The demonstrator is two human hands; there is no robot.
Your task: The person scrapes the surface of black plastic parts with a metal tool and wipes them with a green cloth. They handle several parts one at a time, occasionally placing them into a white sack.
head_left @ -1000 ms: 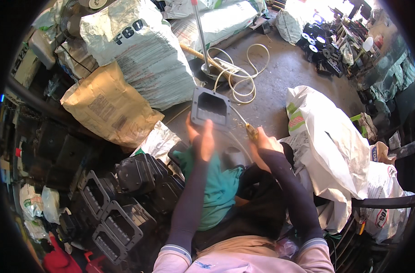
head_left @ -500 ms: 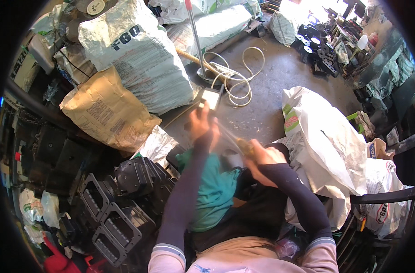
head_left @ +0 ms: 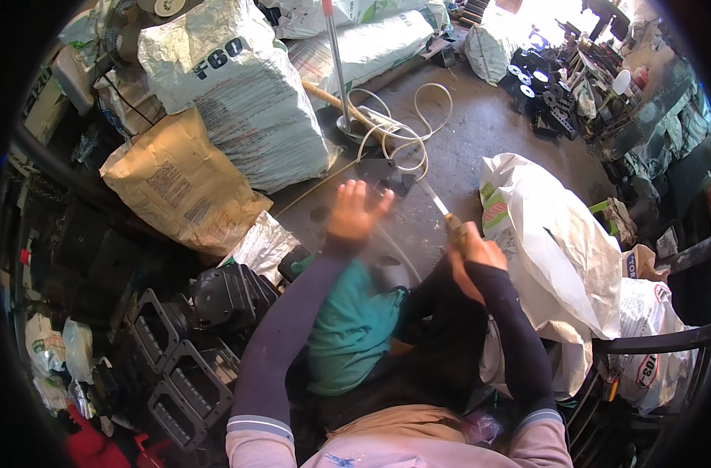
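Observation:
My right hand (head_left: 476, 253) is closed around the brown-yellow handle of a knife (head_left: 439, 200), its narrow blade slanting up and to the left. The blade's tip is close to a dark, flat-sided piece (head_left: 388, 176), which looks like black plastic. My left hand (head_left: 357, 212) is slightly blurred, fingers stretched and thumb out to the right, just on the near side of that piece. Whether the fingertips touch it I cannot tell. Below the left hand a green cloth (head_left: 351, 335) lies over my lap.
Black moulded housings (head_left: 203, 382) are stacked at my left. A brown paper sack (head_left: 180, 183) and a big white sack (head_left: 238, 101) stand beyond. A pale hose (head_left: 425, 132) coils on the floor (head_left: 480, 125). A crumpled white bag (head_left: 558, 257) stands at right.
My right hand has moved slightly right with the knife, whose blade now points farther up. The left hand's fingers have spread. The piece beyond it has turned from a bright face to a dark one.

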